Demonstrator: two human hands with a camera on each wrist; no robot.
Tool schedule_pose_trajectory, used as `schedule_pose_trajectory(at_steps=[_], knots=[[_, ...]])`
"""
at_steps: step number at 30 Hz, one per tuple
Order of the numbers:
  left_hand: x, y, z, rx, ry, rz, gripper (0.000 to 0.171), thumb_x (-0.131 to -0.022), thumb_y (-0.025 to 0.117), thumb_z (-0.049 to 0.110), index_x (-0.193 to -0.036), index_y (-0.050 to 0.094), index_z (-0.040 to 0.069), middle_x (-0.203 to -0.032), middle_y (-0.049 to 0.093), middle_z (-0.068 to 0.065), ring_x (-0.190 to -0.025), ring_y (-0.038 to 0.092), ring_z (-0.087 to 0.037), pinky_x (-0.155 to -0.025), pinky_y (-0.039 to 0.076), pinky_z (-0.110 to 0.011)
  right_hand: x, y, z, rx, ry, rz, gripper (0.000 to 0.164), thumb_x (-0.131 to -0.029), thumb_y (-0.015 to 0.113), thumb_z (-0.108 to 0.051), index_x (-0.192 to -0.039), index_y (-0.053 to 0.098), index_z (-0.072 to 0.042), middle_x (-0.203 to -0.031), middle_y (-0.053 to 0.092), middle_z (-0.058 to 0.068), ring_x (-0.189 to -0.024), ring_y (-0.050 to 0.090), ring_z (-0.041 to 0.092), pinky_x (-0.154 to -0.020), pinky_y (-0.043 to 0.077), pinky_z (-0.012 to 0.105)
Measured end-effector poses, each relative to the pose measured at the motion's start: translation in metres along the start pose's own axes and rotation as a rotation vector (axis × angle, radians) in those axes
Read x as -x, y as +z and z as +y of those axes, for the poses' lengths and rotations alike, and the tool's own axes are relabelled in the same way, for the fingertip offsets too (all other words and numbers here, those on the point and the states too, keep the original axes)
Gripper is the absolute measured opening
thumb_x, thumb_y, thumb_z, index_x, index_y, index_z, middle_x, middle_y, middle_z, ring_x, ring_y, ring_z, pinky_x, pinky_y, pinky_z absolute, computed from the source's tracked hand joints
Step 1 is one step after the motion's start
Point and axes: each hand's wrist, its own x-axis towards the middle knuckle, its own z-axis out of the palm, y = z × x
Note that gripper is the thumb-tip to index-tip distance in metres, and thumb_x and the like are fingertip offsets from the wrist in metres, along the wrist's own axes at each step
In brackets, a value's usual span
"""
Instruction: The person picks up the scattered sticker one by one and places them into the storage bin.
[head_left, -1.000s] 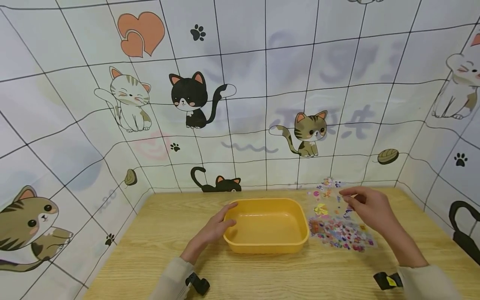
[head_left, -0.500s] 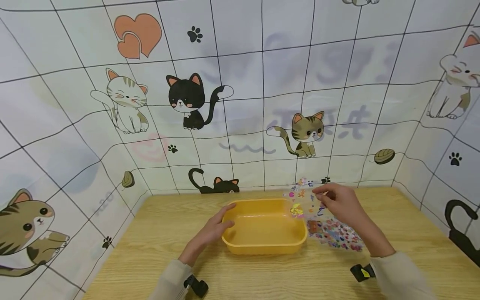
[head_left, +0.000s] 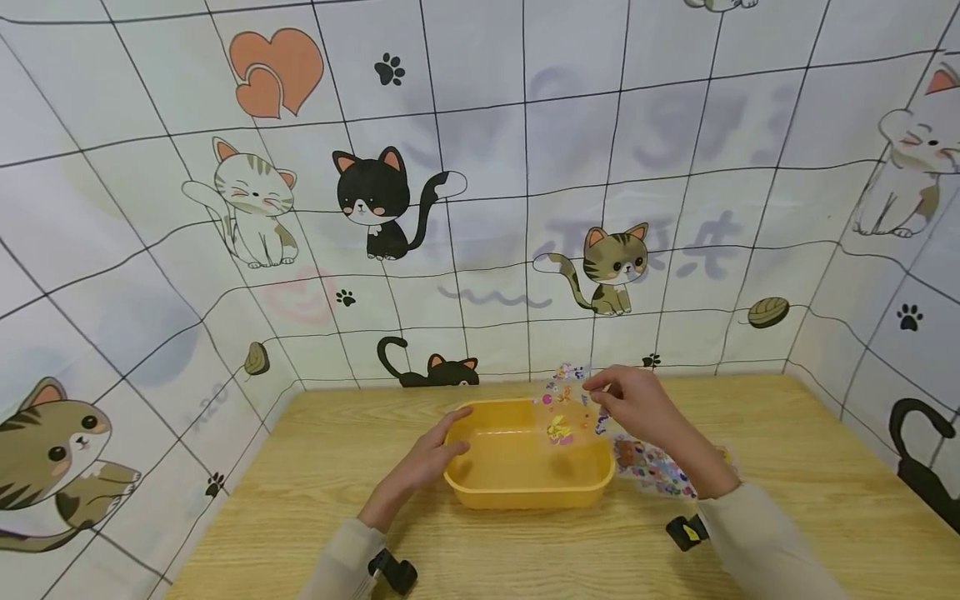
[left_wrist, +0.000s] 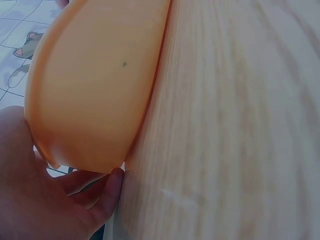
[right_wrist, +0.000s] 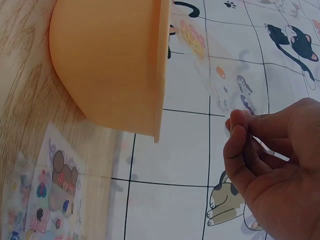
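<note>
A yellow plastic basin (head_left: 528,497) stands on the wooden table. My left hand (head_left: 426,457) grips its left end, the thumb over the rim and the fingers along the outer wall. In the left wrist view, that hand (left_wrist: 55,195) curls about the end of the basin. Between thumb and forefinger, my right hand (head_left: 637,406) pinches a clear sticker sheet (head_left: 558,430) by its edge. The sheet hangs tilted over the right part of the basin. The right wrist view shows the same sheet (right_wrist: 220,72) almost edge-on, higher than the basin's rim.
More sticker sheets (head_left: 651,468) lie on the table right of the basin, partly hidden under my right forearm. In the right wrist view, one sheet carries a bear picture (right_wrist: 65,175). Behind the table (head_left: 337,483) rises a cat-print wall covering (head_left: 487,208).
My right hand has carried the sticker sheet leftward, from above the other sheets to over the basin. My left hand keeps its hold on the basin.
</note>
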Motion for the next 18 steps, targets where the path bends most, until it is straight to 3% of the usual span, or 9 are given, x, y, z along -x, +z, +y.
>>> schedule_pose_trajectory(at_steps=[9,18], knots=[[0.001,-0.003,0.000,0.001,0.000,-0.010,0.057,-0.104,0.053,0.025,-0.159,0.039,0.027,-0.170,0.031,-0.008,-0.157,0.027,-0.037,-0.123,0.027,-0.062,-0.013,0.014,-0.011,-0.006,-0.005,-0.135,0.018,-0.099,0.063,-0.003,-0.112,0.075,0.001,-0.097,0.074,0.010,-0.067,0.063,0.009,-0.059,0.054,0.025],[0.000,-0.002,0.000,-0.017,0.012,-0.001,0.056,-0.103,0.053,0.025,-0.158,0.041,0.024,-0.168,0.034,-0.011,-0.155,0.031,-0.040,-0.122,0.028,-0.064,-0.021,0.019,-0.019,0.029,-0.042,-0.190,0.019,-0.099,0.062,-0.001,-0.112,0.075,0.003,-0.098,0.075,0.011,-0.068,0.065,0.008,-0.061,0.053,0.025]])
